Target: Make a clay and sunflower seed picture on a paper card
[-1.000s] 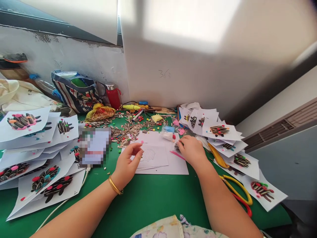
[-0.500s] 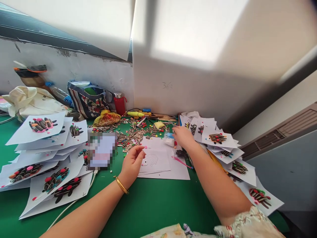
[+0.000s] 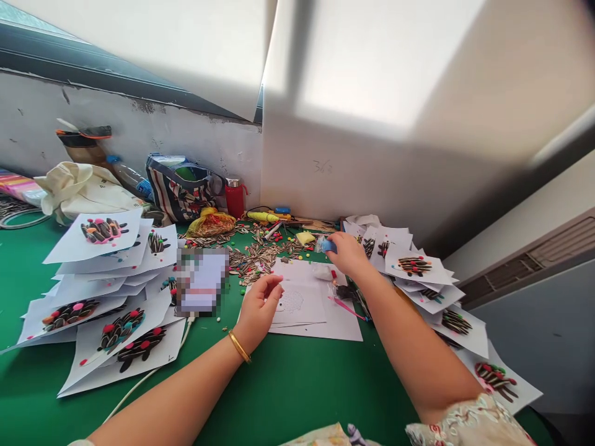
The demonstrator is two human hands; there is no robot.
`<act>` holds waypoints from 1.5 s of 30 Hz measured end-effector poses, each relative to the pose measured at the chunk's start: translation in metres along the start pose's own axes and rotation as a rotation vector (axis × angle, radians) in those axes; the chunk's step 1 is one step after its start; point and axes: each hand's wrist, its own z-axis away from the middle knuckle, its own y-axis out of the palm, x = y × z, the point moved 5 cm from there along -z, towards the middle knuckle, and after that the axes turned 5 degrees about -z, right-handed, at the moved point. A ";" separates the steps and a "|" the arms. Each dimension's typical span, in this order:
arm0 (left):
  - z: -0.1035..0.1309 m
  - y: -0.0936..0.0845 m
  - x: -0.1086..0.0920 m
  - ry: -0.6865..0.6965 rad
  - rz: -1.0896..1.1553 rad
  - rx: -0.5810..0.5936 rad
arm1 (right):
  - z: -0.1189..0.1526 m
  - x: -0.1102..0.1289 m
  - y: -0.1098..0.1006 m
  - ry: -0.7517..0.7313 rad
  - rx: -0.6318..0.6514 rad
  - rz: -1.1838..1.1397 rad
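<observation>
My right hand (image 3: 348,254) grips a small clear plastic packet with something blue in it (image 3: 329,246), above the far right side of the white sheets. Below it lie a clear packet of white stuff (image 3: 322,271), a dark packet (image 3: 344,292) and a thin pink stick (image 3: 348,308). My left hand (image 3: 258,307) hovers at the left edge of a white sheet (image 3: 302,314) bearing a dotted hedgehog outline (image 3: 292,301). Its thumb and forefinger are curled close together; whatever may be between them is too small to make out.
Piles of finished seed hedgehog cards stand left (image 3: 106,232) and right (image 3: 413,263). Loose striped sunflower seeds (image 3: 255,257) and small coloured balls spread behind the paper. A plugged-in phone (image 3: 202,282), a striped bag (image 3: 183,192) and a red flask (image 3: 235,198) are at left.
My right hand has picked up the blue packet from the table and lifted it slightly. My left hand has kept its pose by the sheet. The view has shifted a little left.
</observation>
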 end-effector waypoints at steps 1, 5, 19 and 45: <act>0.000 0.001 0.000 -0.007 0.006 0.006 | 0.009 0.007 -0.001 -0.026 0.002 -0.032; 0.003 0.006 -0.003 -0.040 0.081 0.073 | 0.057 0.051 0.007 -0.283 0.174 -0.546; 0.012 0.016 -0.016 0.054 -0.153 0.225 | 0.113 0.082 0.039 -0.338 0.072 -0.525; 0.012 0.014 -0.016 0.051 -0.263 0.261 | 0.125 0.081 0.026 -0.444 0.109 -0.531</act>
